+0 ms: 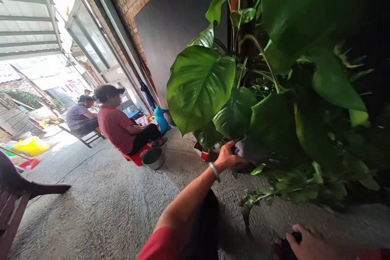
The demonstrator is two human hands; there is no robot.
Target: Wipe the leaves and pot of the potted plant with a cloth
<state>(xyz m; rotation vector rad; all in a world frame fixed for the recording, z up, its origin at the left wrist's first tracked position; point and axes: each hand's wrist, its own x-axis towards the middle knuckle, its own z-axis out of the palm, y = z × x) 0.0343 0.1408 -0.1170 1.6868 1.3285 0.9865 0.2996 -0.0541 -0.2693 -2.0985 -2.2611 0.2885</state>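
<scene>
My left hand (226, 157), with a silver bangle at the wrist, reaches in under the big leaves of a potted plant (201, 85). Its fingers are closed on a bunched grey cloth (248, 151), partly hidden by the foliage. Low at the right, my right hand (309, 244) is curled over a small black object (286, 248) whose kind is too dark to make out. Trailing green stems (268, 195) hang over the floor between the two hands.
Two people (114, 124) sit at the left, one on a red stool (137, 157) beside a metal pot (154, 158). A blue toy-like figure (162, 120) stands near the dark wall panel (179, 20). A wooden chair (15, 199) is at the near left.
</scene>
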